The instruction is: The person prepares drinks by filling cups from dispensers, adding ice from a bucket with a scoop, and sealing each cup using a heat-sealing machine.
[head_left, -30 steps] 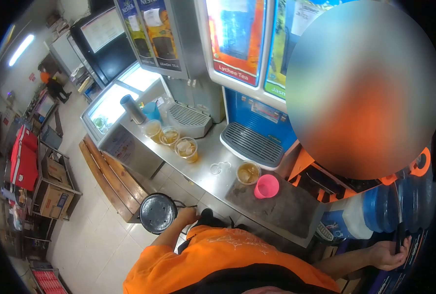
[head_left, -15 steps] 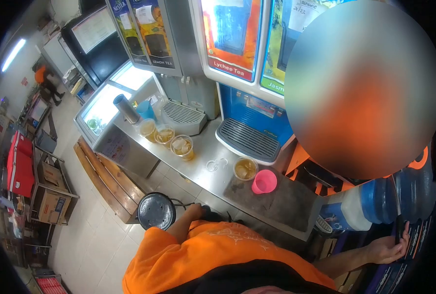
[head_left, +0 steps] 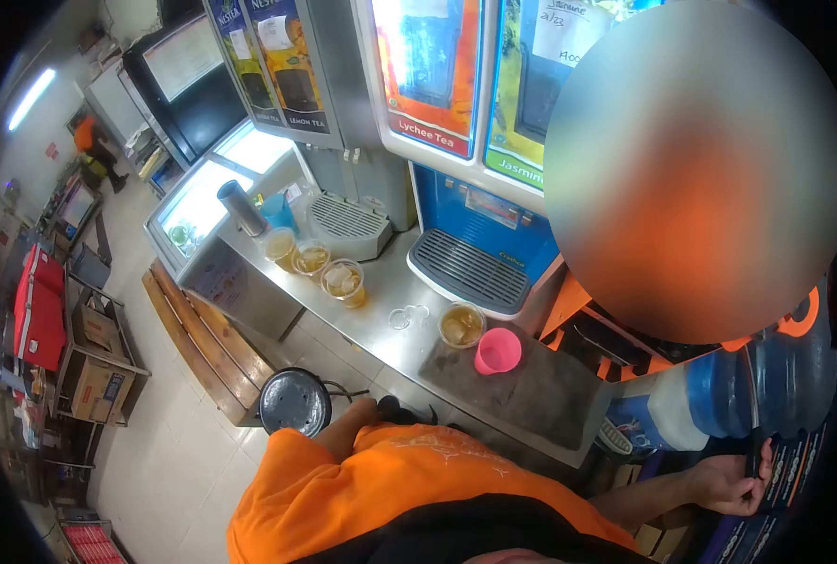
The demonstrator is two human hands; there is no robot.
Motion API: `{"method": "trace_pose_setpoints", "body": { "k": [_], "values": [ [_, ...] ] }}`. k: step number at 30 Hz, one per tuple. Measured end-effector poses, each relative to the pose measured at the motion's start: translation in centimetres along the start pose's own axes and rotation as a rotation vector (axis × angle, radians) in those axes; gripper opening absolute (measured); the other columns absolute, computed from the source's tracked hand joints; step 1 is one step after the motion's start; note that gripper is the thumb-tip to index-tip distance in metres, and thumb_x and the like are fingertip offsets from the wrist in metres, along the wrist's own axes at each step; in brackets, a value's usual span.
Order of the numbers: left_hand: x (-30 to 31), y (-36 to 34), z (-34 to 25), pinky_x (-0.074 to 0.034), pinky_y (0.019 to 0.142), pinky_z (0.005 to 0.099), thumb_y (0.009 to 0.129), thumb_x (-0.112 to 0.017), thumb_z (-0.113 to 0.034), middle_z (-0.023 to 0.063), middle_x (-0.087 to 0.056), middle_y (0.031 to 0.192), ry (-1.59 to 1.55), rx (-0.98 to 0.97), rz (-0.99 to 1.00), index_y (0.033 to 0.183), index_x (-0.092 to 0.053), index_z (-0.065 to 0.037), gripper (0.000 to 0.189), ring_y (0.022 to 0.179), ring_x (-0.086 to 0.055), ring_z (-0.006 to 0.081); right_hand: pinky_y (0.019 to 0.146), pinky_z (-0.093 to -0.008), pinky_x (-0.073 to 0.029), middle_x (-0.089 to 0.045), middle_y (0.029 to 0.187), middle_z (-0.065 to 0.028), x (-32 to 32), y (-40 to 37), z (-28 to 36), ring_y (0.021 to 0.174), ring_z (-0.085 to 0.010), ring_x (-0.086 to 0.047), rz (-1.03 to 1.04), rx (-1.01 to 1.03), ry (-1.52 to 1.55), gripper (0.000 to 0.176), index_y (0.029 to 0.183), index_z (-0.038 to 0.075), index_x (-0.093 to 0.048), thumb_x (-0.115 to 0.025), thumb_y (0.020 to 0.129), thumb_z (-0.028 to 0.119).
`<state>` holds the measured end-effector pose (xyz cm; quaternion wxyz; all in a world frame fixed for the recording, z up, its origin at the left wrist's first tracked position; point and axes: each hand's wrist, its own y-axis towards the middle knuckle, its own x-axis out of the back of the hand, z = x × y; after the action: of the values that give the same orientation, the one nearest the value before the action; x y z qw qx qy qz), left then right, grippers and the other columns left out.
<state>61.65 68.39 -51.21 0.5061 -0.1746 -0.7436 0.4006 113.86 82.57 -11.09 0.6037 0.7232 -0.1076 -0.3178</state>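
At the right edge, my right hand (head_left: pixel 733 481) is closed around the dark lower end of a long, thin implement (head_left: pixel 755 414); its kind is not clear. That hand is beside large blue water bottles (head_left: pixel 719 390). My left hand (head_left: pixel 364 412) is in front of my waist, close to a round black stool (head_left: pixel 294 402); its fingers are hidden. On the steel counter (head_left: pixel 381 329), a clear cup of iced tea (head_left: pixel 461 325) stands beside a pink cup (head_left: pixel 498 352) on a dark mat (head_left: pixel 531 399). Further left, several clear cups of iced tea (head_left: pixel 343 282) stand in a row.
Drink dispensers (head_left: pixel 470 268) line the counter's back. Clear lids (head_left: pixel 407 317) lie by the cups. A blue cup (head_left: pixel 277 211) and a metal cylinder (head_left: pixel 241 207) stand at the far end. A wooden bench (head_left: pixel 202 343) is at left. A person (head_left: pixel 94 146) is in the background. Blur covers the upper right.
My right hand has moved slightly left with the thin implement, which now hangs more upright. The view has shifted slightly. The cups have not moved on the counter.
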Motion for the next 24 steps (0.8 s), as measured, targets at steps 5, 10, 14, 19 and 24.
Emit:
{"method": "trace_pose_setpoints", "body": {
  "k": [5, 10, 14, 19, 24],
  "values": [
    [2.0, -1.5, -2.1, -0.046, 0.089, 0.0413, 0.081, -0.059, -0.040, 0.0205, -0.062, 0.109, -0.114, 0.032, -0.091, 0.109, -0.061, 0.000, 0.048, 0.104, -0.058, 0.0356, 0.084, -0.0595, -0.048, -0.052, 0.099, -0.0236, -0.8, 0.4, -0.4, 0.088, -0.0396, -0.059, -0.014, -0.015, -0.100, 0.013, 0.093, -0.006, -0.042, -0.046, 0.091, 0.006],
    [1.8, 0.3, -3.5, -0.046, 0.089, 0.0416, 0.082, -0.056, -0.042, 0.0220, -0.062, 0.108, -0.084, -0.058, -0.095, 0.105, -0.062, 0.001, 0.049, 0.102, -0.059, 0.0363, 0.065, -0.0353, -0.055, -0.063, 0.077, -0.0193, -3.6, 5.8, -2.8, 0.070, -0.0262, -0.063, 0.105, -0.098, -0.317, 0.021, 0.082, -0.007, -0.055, -0.049, 0.092, 0.010],
    [4.7, 0.0, -5.4, -0.046, 0.088, 0.0423, 0.086, -0.051, -0.047, 0.0247, -0.063, 0.100, -0.026, -0.176, -0.017, 0.090, -0.067, 0.004, 0.053, 0.099, -0.060, 0.0365, 0.057, -0.0268, -0.051, -0.062, 0.068, -0.0086, -7.5, 11.9, -10.5, 0.061, -0.0150, -0.061, 0.153, -0.282, -0.266, 0.023, 0.076, -0.002, -0.059, -0.053, 0.091, 0.014],
    [8.4, -0.5, -8.9, -0.047, 0.079, 0.0395, 0.087, -0.046, -0.055, 0.0204, -0.067, 0.088, 0.143, -0.464, 0.149, 0.091, -0.068, 0.001, 0.060, 0.083, -0.064, 0.0317, 0.061, -0.0252, -0.046, -0.053, 0.099, -0.0094, -17.3, 15.2, -17.8, 0.076, -0.0126, -0.055, 0.291, -0.440, -0.138, 0.052, 0.129, 0.002, -0.040, -0.061, 0.087, 0.026],
    [19.0, -14.9, -18.1, -0.046, 0.067, 0.0316, 0.090, -0.053, -0.043, 0.0113, -0.063, 0.070, -0.283, -0.797, 0.040, 0.089, -0.063, 0.001, 0.045, 0.070, -0.061, 0.0187, 0.106, -0.0387, -0.030, -0.038, 0.140, -0.0149, -16.6, 11.3, -25.0, 0.129, -0.0248, -0.037, 0.633, -0.878, -0.071, 0.073, 0.143, 0.008, -0.025, -0.055, 0.089, 0.046]
  ]
}}
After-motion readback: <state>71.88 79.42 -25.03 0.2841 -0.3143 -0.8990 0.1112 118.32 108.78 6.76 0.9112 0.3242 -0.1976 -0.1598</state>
